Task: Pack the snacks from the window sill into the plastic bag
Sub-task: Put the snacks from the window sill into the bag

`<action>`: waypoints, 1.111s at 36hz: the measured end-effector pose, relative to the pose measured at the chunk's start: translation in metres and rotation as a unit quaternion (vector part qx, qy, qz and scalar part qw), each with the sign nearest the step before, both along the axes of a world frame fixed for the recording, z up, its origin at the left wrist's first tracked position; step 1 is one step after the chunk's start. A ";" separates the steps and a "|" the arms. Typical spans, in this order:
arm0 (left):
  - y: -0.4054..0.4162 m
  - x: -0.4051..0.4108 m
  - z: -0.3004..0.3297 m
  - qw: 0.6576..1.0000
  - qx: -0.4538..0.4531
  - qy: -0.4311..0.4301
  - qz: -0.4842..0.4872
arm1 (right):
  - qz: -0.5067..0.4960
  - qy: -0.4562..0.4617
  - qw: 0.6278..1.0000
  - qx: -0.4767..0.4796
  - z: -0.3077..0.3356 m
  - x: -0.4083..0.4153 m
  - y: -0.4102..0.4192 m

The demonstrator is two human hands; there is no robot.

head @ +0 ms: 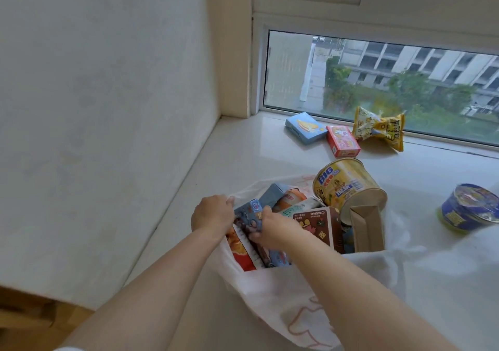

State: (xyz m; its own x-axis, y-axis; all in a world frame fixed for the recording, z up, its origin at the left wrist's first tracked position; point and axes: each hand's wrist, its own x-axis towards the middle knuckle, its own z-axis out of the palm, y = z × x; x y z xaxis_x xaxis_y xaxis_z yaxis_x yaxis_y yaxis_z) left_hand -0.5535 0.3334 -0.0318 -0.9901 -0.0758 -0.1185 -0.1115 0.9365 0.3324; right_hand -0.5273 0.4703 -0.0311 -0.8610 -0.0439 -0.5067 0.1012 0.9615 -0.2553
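Observation:
A white plastic bag (286, 302) lies open on the window sill (243, 150), holding several snack packs. My left hand (212, 214) grips the bag's left rim. My right hand (272, 229) grips a blue snack packet (249, 217) standing inside the bag's mouth. A brown box (321, 225) and a tan carton (368, 229) stick out of the bag. A yellow noodle cup (348, 184) lies tipped at the bag's far edge. On the sill lie a light blue box (305, 127), a red box (343, 140), a yellow bag (379, 127) and a blue tin (471, 207).
A white wall (108, 107) borders the sill on the left. The window pane (351, 80) closes off the back. A wooden floor (27, 321) shows at the lower left, below the sill's edge.

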 end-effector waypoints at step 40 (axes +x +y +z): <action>0.313 -0.315 -0.078 0.983 -0.040 -0.174 -0.052 | -0.286 0.028 0.949 -0.133 -0.043 -0.251 0.364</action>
